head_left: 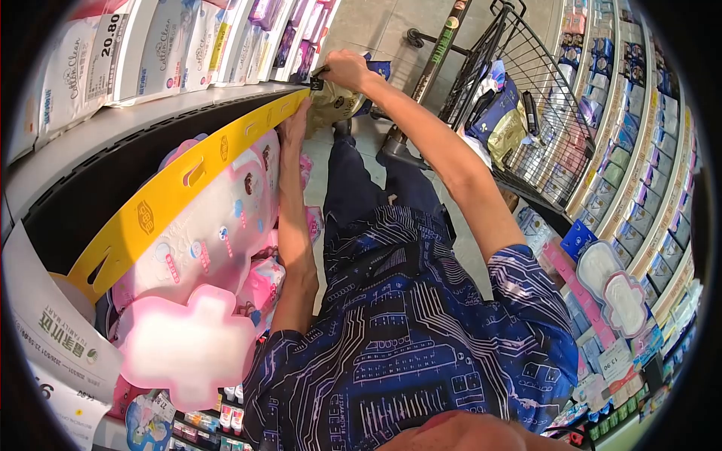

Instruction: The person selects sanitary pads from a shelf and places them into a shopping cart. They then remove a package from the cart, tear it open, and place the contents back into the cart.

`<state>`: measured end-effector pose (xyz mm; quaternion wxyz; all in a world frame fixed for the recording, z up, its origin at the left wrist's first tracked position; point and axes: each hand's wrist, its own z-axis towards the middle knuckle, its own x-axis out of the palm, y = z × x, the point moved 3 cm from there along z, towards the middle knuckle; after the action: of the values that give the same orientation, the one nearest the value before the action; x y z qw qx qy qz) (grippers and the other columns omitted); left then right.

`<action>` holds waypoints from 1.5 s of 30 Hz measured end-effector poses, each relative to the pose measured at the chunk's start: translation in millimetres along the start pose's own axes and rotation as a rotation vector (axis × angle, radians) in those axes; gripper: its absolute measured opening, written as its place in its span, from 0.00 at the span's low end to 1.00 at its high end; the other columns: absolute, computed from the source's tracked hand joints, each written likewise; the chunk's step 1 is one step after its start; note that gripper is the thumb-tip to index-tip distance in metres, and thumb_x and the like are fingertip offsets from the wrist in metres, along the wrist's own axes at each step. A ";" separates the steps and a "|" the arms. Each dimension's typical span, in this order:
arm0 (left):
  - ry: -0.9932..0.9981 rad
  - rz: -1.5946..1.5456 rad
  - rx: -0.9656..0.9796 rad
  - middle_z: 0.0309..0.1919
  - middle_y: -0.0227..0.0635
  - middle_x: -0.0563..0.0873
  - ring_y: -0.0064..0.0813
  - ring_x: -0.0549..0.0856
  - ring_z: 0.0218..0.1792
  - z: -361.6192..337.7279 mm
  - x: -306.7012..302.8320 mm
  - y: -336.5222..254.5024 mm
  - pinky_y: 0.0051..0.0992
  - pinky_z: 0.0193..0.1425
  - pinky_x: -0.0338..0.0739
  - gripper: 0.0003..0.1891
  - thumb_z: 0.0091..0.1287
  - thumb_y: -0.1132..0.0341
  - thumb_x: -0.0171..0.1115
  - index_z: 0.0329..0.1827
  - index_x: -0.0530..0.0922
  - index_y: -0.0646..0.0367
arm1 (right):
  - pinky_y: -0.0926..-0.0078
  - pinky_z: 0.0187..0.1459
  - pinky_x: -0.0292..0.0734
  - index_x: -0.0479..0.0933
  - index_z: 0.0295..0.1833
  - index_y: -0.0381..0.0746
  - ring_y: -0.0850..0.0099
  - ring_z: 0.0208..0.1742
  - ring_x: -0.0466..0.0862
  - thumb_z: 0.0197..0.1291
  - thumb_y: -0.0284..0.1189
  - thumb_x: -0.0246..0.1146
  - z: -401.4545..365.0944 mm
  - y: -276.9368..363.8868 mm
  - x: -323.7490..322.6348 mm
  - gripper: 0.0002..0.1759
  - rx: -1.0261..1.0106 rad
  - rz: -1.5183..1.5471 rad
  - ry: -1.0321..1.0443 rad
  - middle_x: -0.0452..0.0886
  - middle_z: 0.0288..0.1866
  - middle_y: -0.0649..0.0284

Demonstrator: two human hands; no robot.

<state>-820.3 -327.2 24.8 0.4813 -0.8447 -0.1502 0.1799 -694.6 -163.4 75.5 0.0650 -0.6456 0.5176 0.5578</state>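
My right hand [346, 71] reaches far forward, fingers pinched on a small black clip-like piece [317, 81] by the shelf edge. Just below it, my left hand [295, 124] is closed at the far end of a long yellow shelf strip [197, 174] with cut-out slots. The strip runs along the shelf front toward me. A blue and gold bag [331, 107] shows under my right hand, partly hidden by it. Beside my left forearm is a large white and pink printed package [199, 225], set behind the strip.
Shelves with white packs [162, 56] stand at the left. A pink-edged white sign [188, 346] sticks out near my left elbow. A black wire shopping cart [556, 139] with a blue and gold bag [500, 128] stands at the right, before another stocked shelf [639, 150].
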 end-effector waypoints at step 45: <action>-0.255 0.692 0.247 0.64 0.52 0.76 0.54 0.72 0.65 -3.4 -11.3 44.6 0.43 0.69 0.63 0.31 0.60 0.52 0.64 0.64 0.75 0.60 | 0.70 0.43 0.79 0.81 0.47 0.33 0.63 0.39 0.86 0.60 0.28 0.65 -172.7 68.4 -91.3 0.12 0.015 0.666 -0.318 0.86 0.37 0.54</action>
<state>-825.3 -356.6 -10.4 0.4676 -0.7520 0.1078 0.4519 -618.0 -254.5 244.9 -0.0356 -0.3464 0.6866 0.6382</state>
